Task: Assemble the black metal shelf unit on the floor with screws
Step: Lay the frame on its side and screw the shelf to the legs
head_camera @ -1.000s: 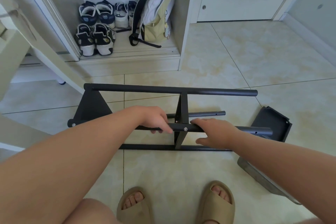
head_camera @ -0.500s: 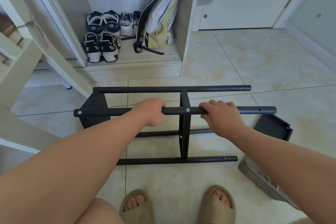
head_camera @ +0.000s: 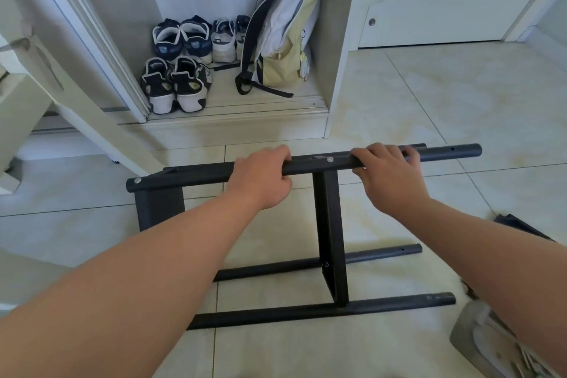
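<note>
One black shelf frame [head_camera: 333, 255] stands on the tiled floor [head_camera: 414, 92], close in front of the person. It has four long tubes. The top tube [head_camera: 445, 154] is raised, and a far tube [head_camera: 418, 146] is almost wholly hidden behind it. A lower tube [head_camera: 383, 253] and the nearest tube [head_camera: 306, 311] both lie on the floor. Two flat cross pieces join them: an end panel [head_camera: 159, 209] at the left and a middle upright [head_camera: 328, 193]. Two screw heads [head_camera: 329, 159] show plainly on the top tube; a third, low on the upright, is hard to make out.

Two hands hold the top tube, the left hand [head_camera: 264, 181] and the right hand [head_camera: 389, 178], one on each side of the upright. The fingers [head_camera: 280, 153] of each are pressed together and curled over the tube.

The open cupboard [head_camera: 337, 70] at the far side holds six shoes [head_camera: 190, 83] and one backpack [head_camera: 285, 24], which leans upright and half hides the sixth shoe.

At the right, a black panel [head_camera: 515, 224] is mostly hidden behind the right forearm. A grey tray [head_camera: 469, 334] is cut off by the arm and the picture's edge, and its contents cannot be made out.
</note>
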A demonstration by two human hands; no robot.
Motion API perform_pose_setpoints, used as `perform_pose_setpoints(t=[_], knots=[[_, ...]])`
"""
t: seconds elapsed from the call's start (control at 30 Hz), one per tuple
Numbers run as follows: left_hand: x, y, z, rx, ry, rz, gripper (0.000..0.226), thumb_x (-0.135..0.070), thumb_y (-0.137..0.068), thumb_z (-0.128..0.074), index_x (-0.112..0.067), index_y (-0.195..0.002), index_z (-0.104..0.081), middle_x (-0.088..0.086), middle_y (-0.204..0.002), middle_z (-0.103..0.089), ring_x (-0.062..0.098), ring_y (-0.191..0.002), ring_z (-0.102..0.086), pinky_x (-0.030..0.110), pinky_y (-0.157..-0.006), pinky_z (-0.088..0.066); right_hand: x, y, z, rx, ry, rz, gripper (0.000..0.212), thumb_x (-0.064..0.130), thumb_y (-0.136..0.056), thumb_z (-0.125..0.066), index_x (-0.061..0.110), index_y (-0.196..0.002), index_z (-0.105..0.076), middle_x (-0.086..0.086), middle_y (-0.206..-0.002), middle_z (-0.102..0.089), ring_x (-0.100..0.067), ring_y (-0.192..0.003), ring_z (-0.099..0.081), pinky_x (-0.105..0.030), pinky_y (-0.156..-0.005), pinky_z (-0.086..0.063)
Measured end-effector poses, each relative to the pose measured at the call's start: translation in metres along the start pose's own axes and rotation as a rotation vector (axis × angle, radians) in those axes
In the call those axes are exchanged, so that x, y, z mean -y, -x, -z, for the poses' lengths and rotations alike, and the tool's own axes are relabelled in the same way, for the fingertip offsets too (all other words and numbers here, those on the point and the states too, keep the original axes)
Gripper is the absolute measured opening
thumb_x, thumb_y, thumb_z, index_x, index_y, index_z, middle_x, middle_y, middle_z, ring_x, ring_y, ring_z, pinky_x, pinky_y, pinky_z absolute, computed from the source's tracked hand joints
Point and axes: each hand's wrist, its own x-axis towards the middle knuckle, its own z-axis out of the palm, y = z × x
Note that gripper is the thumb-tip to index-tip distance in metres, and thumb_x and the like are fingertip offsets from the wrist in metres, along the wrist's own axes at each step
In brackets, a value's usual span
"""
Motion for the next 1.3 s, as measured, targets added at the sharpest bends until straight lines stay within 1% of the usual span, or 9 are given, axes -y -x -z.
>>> perform_pose_setpoints(t=[0.23,0.43,0.67,0.83,0.93,1.0,1.1,1.2,1.3], knots=[[0.030,-0.077,-0.034,-0.035,-0.100,0.070,0.038,-0.015,-0.093,-0.052,-0.025,-0.130,-0.054,0.001,-0.122,-0.050,0.026,-0.112,-0.050,0.041,-0.098,-0.034,0.004,-0.076,-0.045,0.077,0.020,-0.056,0.033,0.030,-0.108,-0.040,0.030,-0.139,-0.048,0.001,-0.135,-0.053,-0.028,-0.130,-0.045,-0.061,-0.117,-0.018],[0.054,-0.113,-0.077,-0.014,-0.137,0.160,0.043,-0.011,-0.095,-0.053,-0.030,-0.133,-0.051,-0.001,-0.128,-0.053,0.027,-0.119,-0.045,0.048,-0.105,-0.029,0.009,-0.103,-0.097,0.126,-0.018,-0.107,0.033,0.032,-0.108,-0.038,0.029,-0.140,-0.047,-0.003,-0.137,-0.050,-0.030,-0.136,-0.038,-0.064,-0.118,-0.017],[0.075,-0.120,-0.117,-0.026,-0.156,0.201,0.039,-0.009,-0.096,-0.049,-0.029,-0.129,-0.052,0.000,-0.122,-0.055,0.028,-0.114,-0.047,0.048,-0.102,-0.029,0.009,-0.109,-0.134,0.208,-0.170,-0.101,0.038,0.028,-0.109,-0.038,0.024,-0.145,-0.047,-0.003,-0.146,-0.048,-0.028,-0.141,-0.035,-0.053,-0.119,-0.024],[0.064,-0.106,-0.117,-0.042,-0.118,0.213,0.048,-0.016,-0.096,-0.055,-0.027,-0.142,-0.044,0.001,-0.146,-0.042,0.029,-0.135,-0.035,0.050,-0.115,-0.020,0.012,-0.090,-0.124,0.262,-0.264,-0.098,0.050,0.035,-0.109,-0.037,0.025,-0.157,-0.030,-0.001,-0.165,-0.025,-0.025,-0.155,-0.011,-0.051,-0.123,-0.011],[0.048,-0.079,-0.113,-0.097,-0.028,0.142,0.049,-0.025,-0.097,-0.056,-0.025,-0.144,-0.042,0.002,-0.149,-0.039,0.028,-0.135,-0.035,0.044,-0.112,-0.028,0.018,-0.059,-0.104,0.268,-0.372,-0.080,0.051,0.037,-0.108,-0.040,0.026,-0.157,-0.033,0.000,-0.165,-0.028,-0.023,-0.154,-0.016,-0.050,-0.123,-0.015],[0.031,-0.056,-0.112,-0.004,0.138,0.150,0.047,-0.031,-0.098,-0.056,-0.022,-0.142,-0.044,0.003,-0.144,-0.046,0.027,-0.131,-0.045,0.042,-0.108,-0.038,0.022,-0.029,-0.090,0.297,-0.461,-0.056,0.047,0.037,-0.106,-0.044,0.023,-0.152,-0.042,-0.001,-0.156,-0.043,-0.024,-0.147,-0.033,-0.048,-0.120,-0.027],[0.011,-0.020,-0.115,0.295,0.383,0.230,0.043,-0.041,-0.100,-0.054,-0.014,-0.134,-0.056,0.004,-0.133,-0.060,0.024,-0.121,-0.057,0.036,-0.101,-0.044,0.025,0.021,-0.072,0.385,-0.522,-0.041,0.043,0.039,-0.105,-0.048,0.019,-0.143,-0.052,0.000,-0.141,-0.058,-0.022,-0.131,-0.052,-0.040,-0.110,-0.040],[-0.004,0.012,-0.118,0.551,0.511,0.290,0.048,-0.052,-0.101,-0.046,-0.012,-0.122,-0.063,0.005,-0.118,-0.068,0.024,-0.106,-0.066,0.039,-0.096,-0.050,0.021,0.067,-0.063,0.491,-0.422,0.010,0.043,0.044,-0.104,-0.047,0.022,-0.141,-0.050,0.003,-0.135,-0.060,-0.020,-0.122,-0.056,-0.038,-0.103,-0.044],[-0.021,0.033,-0.121,0.648,0.608,0.367,0.042,-0.049,-0.102,-0.046,-0.014,-0.120,-0.062,0.003,-0.112,-0.070,0.021,-0.099,-0.069,0.042,-0.095,-0.053,0.013,0.101,-0.066,0.620,-0.254,0.034,0.051,0.054,-0.102,-0.044,0.027,-0.146,-0.041,0.006,-0.143,-0.052,-0.020,-0.127,-0.051,-0.040,-0.107,-0.040]])
